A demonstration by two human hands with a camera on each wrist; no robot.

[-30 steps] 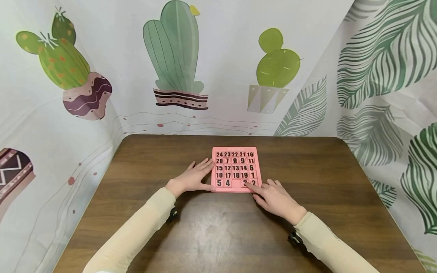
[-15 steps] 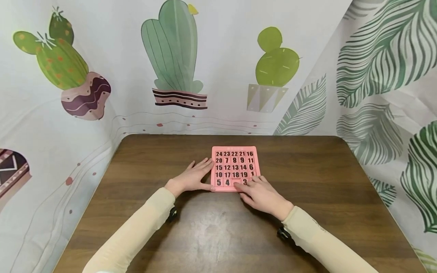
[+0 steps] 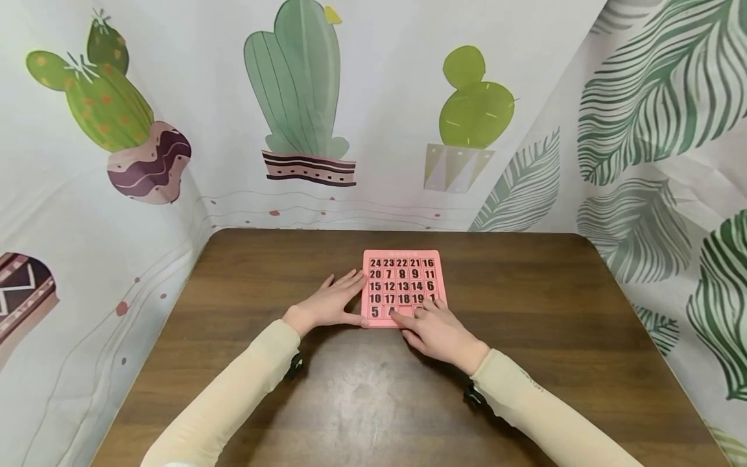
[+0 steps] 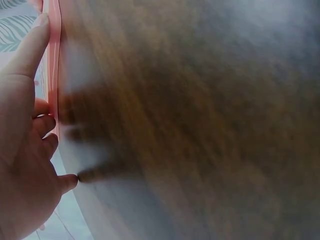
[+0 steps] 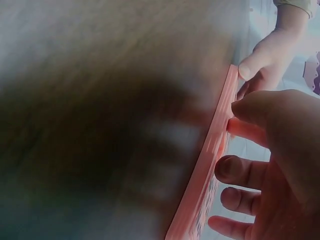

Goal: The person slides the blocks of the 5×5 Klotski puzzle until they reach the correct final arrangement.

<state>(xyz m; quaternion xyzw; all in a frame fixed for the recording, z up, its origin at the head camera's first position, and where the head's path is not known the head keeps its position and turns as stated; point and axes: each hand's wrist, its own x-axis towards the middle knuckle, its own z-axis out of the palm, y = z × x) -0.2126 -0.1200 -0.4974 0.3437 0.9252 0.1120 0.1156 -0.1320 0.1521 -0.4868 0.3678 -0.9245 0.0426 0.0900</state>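
A pink sliding number puzzle (image 3: 404,286) lies flat on the table, with black numerals on its square tiles. My left hand (image 3: 328,305) is spread along the puzzle's left side, thumb by the near left corner and fingertips at the edge. In the left wrist view the thumb lies along the pink rim (image 4: 54,65). My right hand (image 3: 441,334) reaches over the near right part, index finger extended onto the 4 tile (image 3: 390,309) in the bottom row. Just right of that tile is the bare slot (image 3: 405,309). The right hand covers much of the row's right end.
The brown wooden table (image 3: 362,395) extends around the puzzle on all sides. Behind it hangs a white backdrop (image 3: 385,117) printed with cacti and leaves. Dark wrist devices sit under both cream sleeves (image 3: 233,395).
My right hand has moved left across the bottom row, its index finger going from the 3 tile over the bare slot to the 4 tile. The left hand stays put.
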